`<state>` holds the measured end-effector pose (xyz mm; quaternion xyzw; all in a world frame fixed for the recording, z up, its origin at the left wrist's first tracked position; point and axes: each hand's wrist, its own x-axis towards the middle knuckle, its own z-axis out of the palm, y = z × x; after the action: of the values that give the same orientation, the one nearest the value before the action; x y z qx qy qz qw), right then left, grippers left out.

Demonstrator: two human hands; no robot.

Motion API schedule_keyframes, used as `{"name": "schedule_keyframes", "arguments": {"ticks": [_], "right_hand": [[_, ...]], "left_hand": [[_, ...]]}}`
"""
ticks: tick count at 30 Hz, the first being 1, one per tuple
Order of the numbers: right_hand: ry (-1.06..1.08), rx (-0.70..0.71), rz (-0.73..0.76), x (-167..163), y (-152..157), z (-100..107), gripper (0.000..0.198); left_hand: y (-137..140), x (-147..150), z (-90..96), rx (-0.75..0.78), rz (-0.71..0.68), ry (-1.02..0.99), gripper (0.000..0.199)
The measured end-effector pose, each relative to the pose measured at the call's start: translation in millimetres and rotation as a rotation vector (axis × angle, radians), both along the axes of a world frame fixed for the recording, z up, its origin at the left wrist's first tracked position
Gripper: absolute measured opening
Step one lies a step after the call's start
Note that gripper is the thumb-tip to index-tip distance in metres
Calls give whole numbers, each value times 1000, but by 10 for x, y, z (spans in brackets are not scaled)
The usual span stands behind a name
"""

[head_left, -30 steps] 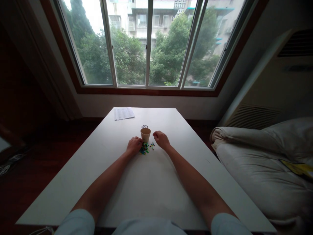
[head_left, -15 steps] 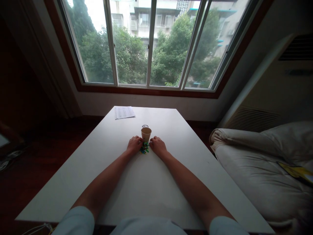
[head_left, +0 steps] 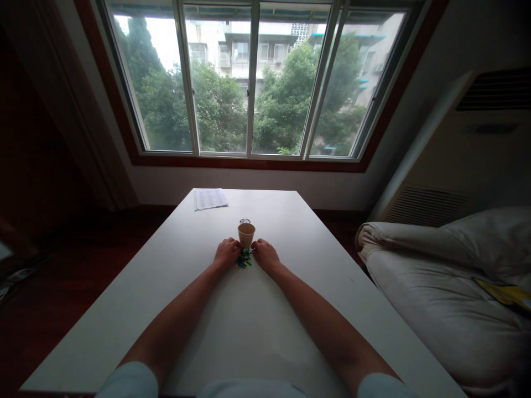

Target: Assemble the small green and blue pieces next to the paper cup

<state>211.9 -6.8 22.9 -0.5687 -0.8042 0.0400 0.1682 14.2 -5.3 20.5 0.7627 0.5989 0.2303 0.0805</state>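
A brown paper cup (head_left: 246, 236) stands upright on the white table (head_left: 257, 320), its open top facing up. Against the near side of its base lies a small heap of green, blue, red and yellow pieces (head_left: 244, 258), too tiny to name. My left hand (head_left: 227, 253) rests on the tabletop left of the cup, fingers curled in toward the heap and the cup's base. On the other side, my right hand (head_left: 266, 255) has its fingers bent the same way, tips close to the cup. Whether either hand grips anything is too small to see.
Behind the cup lies a thin dark ring-shaped item (head_left: 245, 221). Printed paper sheets (head_left: 211, 199) lie at the table's far left corner. A padded light-coloured seat (head_left: 418, 282) stands along the right side, and a wide window (head_left: 249, 88) fills the wall ahead.
The whole view has shifted, so the table and cup sit slightly lower in the picture. My hands, the cup and the coloured pieces keep their places relative to each other.
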Motion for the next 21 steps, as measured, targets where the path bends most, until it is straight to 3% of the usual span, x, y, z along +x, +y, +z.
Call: {"name": "schedule_keyframes", "arguments": {"ticks": [8, 15, 21], "right_hand": [[11, -27, -14, -1, -6, 11, 22], [27, -14, -77, 2, -21, -2, 18], [-12, 4, -111, 15, -4, -33, 18]], "left_hand": [[0, 4, -24, 38, -24, 17, 25], [-80, 30, 73, 13, 21, 68, 25], [-143, 76, 114, 46, 24, 125, 37]]}}
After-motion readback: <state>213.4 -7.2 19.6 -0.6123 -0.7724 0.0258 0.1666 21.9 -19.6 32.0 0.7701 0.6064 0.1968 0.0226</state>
